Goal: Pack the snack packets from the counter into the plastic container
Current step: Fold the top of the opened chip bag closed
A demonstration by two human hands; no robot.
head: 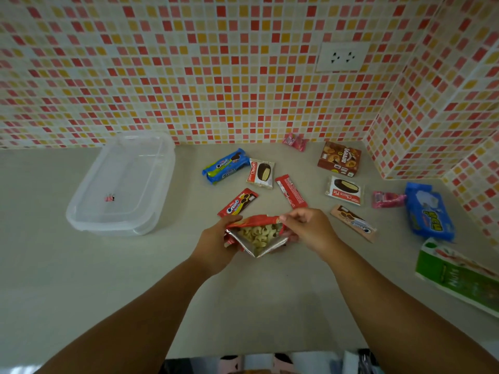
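Note:
Both hands hold an opened red snack bag (256, 233) with pale curls showing inside its silver lining, just above the counter's middle. My left hand (216, 244) grips its left side; my right hand (307, 228) pinches its upper right edge. The clear plastic container (89, 211) sits open at the left, with one small pink item (110, 198) inside. Beyond the bag lie a red cream biscuit pack (237, 202), blue cream biscuit pack (225, 166), choco pie (260, 172) and red wafer bar (291, 191).
More snacks lie to the right: a second choco pie (344, 190), a brown box (339, 159), a beige biscuit pack (353, 222), pink sweets (387, 199), (294, 141), a blue pack (429, 211) and a green box (456, 276). Tiled walls close the back and right.

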